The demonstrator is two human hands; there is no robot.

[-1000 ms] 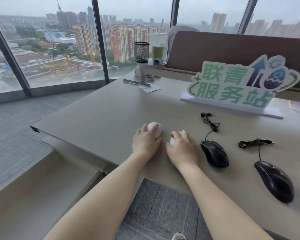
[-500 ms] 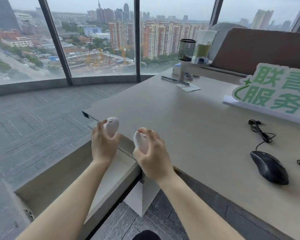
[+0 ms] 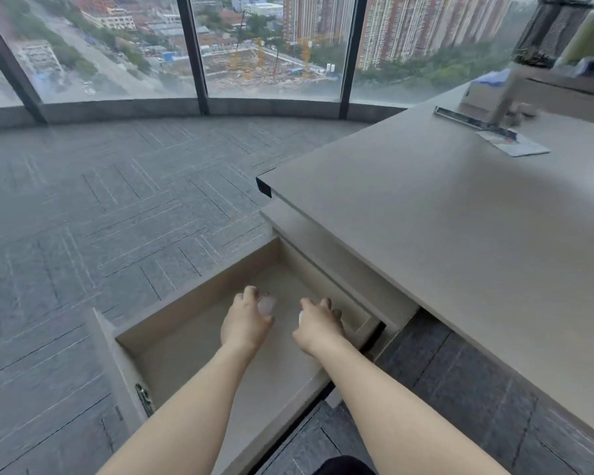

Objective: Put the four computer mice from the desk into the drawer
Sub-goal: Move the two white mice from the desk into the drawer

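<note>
Both hands are inside the open beige drawer (image 3: 192, 296), which is pulled out below the desk's left end. My left hand (image 3: 246, 320) grips a white mouse (image 3: 267, 305), which shows between the fingers. My right hand (image 3: 318, 323) holds a second white mouse (image 3: 301, 317), with only a sliver visible at the thumb side. Both mice are low over the drawer's floor; whether they touch it I cannot tell. The two black mice are out of view.
The beige desk (image 3: 460, 234) fills the right side, its corner (image 3: 264, 186) just above the drawer. At the far end stand a mesh pen cup (image 3: 549, 32), a small box (image 3: 484, 94) and a card (image 3: 515, 145). Grey carpet and tall windows lie to the left.
Both hands lifted the white mice off the desk, carried them left past the edge and lowered them into the drawer. My view turned left and down, and the black mice left the frame.
</note>
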